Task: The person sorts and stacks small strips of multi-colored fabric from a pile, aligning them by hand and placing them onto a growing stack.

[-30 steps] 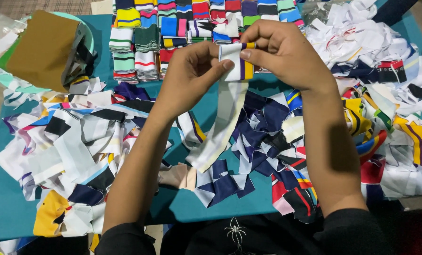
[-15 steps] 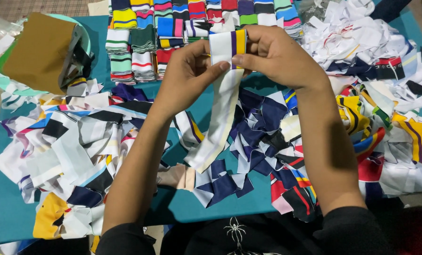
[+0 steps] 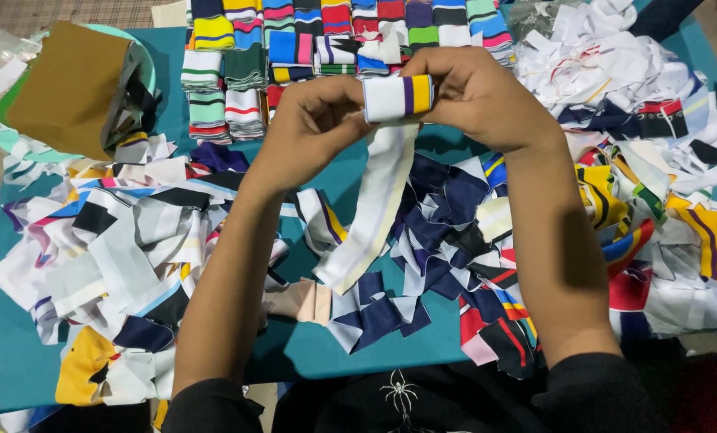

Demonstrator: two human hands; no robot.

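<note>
Above table (image 3: pixel 358 353): both hands roll white ribbed strip (image 3: pixel 374 216), tail hanging toward person.

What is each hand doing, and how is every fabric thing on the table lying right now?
left hand: gripping the strip's rolled end
right hand: gripping the same roll from the other side
white ribbed strip: top end rolled up, tail hanging loose
folded striped bands: stacked neatly in rows
loose scraps: jumbled in heaps
brown bag: lying on a green basin
teal table: mostly covered
</note>
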